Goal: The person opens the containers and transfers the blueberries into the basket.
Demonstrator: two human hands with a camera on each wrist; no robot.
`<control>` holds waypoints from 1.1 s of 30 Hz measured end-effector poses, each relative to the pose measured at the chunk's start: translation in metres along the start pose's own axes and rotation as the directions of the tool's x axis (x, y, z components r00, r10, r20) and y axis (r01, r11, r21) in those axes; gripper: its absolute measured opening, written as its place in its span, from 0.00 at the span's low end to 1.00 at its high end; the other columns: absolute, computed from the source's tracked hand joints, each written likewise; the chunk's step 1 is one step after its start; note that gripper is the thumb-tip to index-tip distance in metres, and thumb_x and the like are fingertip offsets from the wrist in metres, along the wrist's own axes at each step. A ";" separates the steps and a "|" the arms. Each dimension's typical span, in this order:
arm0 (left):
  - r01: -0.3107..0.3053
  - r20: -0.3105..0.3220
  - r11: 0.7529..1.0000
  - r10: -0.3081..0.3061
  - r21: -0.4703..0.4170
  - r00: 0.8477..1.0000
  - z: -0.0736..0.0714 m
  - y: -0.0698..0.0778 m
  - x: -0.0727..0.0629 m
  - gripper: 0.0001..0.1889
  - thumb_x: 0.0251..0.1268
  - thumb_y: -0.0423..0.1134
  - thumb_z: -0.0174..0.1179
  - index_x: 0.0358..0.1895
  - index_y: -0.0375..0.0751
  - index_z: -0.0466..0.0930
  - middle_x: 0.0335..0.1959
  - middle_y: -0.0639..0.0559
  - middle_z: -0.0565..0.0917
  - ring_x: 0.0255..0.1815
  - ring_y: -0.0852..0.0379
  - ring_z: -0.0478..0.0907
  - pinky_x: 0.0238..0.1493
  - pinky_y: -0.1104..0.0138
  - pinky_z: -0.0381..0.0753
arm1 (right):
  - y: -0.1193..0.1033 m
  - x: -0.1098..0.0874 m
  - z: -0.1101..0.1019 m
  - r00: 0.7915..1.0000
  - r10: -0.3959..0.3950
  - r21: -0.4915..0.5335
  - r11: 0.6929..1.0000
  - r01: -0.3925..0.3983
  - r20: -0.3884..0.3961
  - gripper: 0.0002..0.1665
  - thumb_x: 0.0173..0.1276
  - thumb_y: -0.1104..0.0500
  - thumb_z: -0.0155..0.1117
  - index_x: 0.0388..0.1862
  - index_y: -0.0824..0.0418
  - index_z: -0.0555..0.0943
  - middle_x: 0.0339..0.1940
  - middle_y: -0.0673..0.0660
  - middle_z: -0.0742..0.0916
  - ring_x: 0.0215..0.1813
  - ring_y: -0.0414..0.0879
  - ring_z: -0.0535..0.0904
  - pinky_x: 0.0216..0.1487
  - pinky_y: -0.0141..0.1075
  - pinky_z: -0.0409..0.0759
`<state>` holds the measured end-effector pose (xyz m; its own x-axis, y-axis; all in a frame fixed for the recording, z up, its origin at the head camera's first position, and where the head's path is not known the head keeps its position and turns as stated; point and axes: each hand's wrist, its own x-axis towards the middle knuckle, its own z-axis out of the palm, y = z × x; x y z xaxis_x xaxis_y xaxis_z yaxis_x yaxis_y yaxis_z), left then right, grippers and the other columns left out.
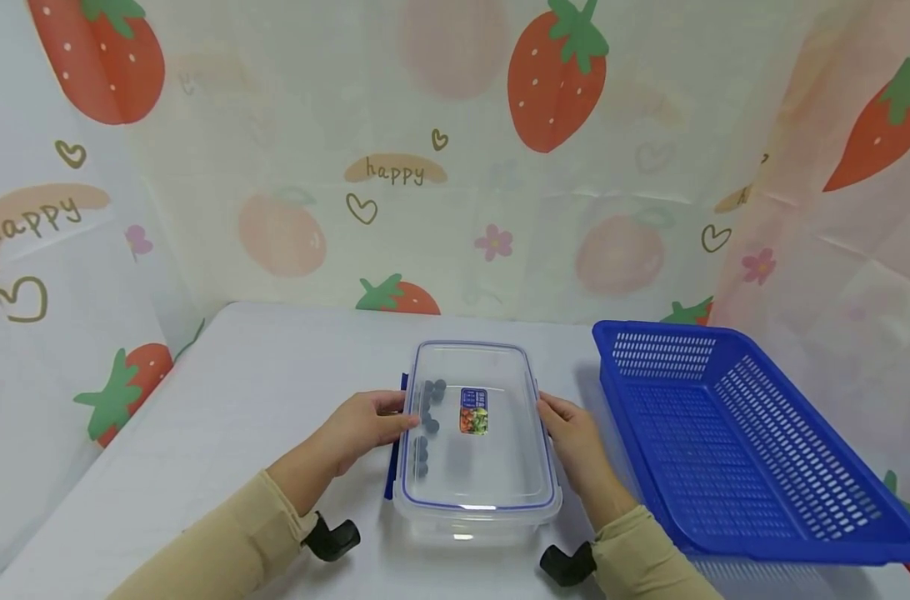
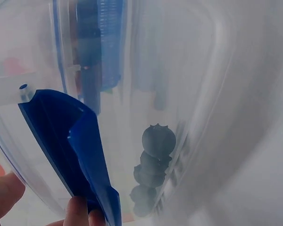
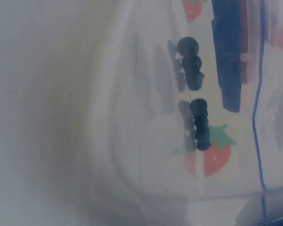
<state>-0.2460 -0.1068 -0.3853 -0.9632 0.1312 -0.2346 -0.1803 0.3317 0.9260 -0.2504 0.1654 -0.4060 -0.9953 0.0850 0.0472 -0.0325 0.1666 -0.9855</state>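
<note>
A clear plastic food storage box [image 1: 462,475] with a blue-edged lid stands on the white table in the head view. Dark round blueberries [image 2: 158,141] lie inside along its left side, seen through the wall in both wrist views. My left hand [image 1: 361,425] grips the box's left edge, thumb at the lid rim. In the left wrist view its fingertips touch the blue side latch [image 2: 61,132], which is swung outward. My right hand [image 1: 578,437] holds the right edge, thumb near the rim; its other fingers are mostly hidden. A printed label [image 1: 473,411] shows on the lid.
A blue perforated plastic basket [image 1: 620,400] stands to the right, close to my right hand. Black curved pieces [image 1: 331,537] sit at both wrists. Strawberry-printed curtains [image 1: 440,233] hang behind and at both sides of the table [image 1: 275,375].
</note>
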 end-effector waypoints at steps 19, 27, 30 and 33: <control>-0.041 0.064 0.997 0.045 -0.065 0.997 -0.001 -0.002 -0.001 0.26 0.61 0.35 0.58 0.64 0.37 0.64 0.57 0.44 0.74 0.49 0.55 0.77 0.49 0.61 0.78 | 0.000 -0.007 0.011 0.997 0.061 0.009 0.998 -0.061 -0.056 0.30 0.67 0.52 0.56 0.63 0.67 0.68 0.58 0.65 0.75 0.53 0.53 0.74 0.49 0.42 0.77; -0.045 0.072 0.997 0.050 -0.066 0.996 -0.001 -0.002 -0.001 0.26 0.62 0.35 0.57 0.64 0.36 0.63 0.57 0.43 0.74 0.49 0.54 0.76 0.50 0.60 0.77 | 0.001 -0.005 0.011 0.995 0.063 0.020 0.998 -0.062 -0.080 0.31 0.65 0.49 0.58 0.62 0.65 0.70 0.59 0.64 0.75 0.51 0.52 0.75 0.45 0.41 0.79; -0.048 0.083 0.996 0.054 -0.078 0.995 -0.001 -0.001 -0.001 0.26 0.63 0.34 0.56 0.64 0.35 0.62 0.58 0.42 0.73 0.50 0.53 0.76 0.50 0.60 0.77 | 0.001 -0.005 0.011 0.995 0.060 0.026 0.998 -0.058 -0.081 0.31 0.65 0.49 0.58 0.62 0.65 0.69 0.60 0.64 0.74 0.52 0.53 0.75 0.47 0.43 0.79; -0.047 0.090 0.995 0.055 -0.086 0.994 -0.001 -0.001 -0.002 0.27 0.63 0.33 0.56 0.65 0.35 0.61 0.58 0.42 0.72 0.51 0.52 0.75 0.51 0.60 0.77 | 0.001 -0.006 0.010 0.994 0.061 0.024 0.998 -0.059 -0.086 0.30 0.65 0.50 0.58 0.62 0.65 0.70 0.61 0.64 0.74 0.55 0.54 0.73 0.49 0.44 0.78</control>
<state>-0.2439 -0.1085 -0.3857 -0.9497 0.2331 -0.2092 -0.1513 0.2432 0.9581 -0.2454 0.1548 -0.4090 -0.9838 0.1795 0.0008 0.0244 0.1381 -0.9901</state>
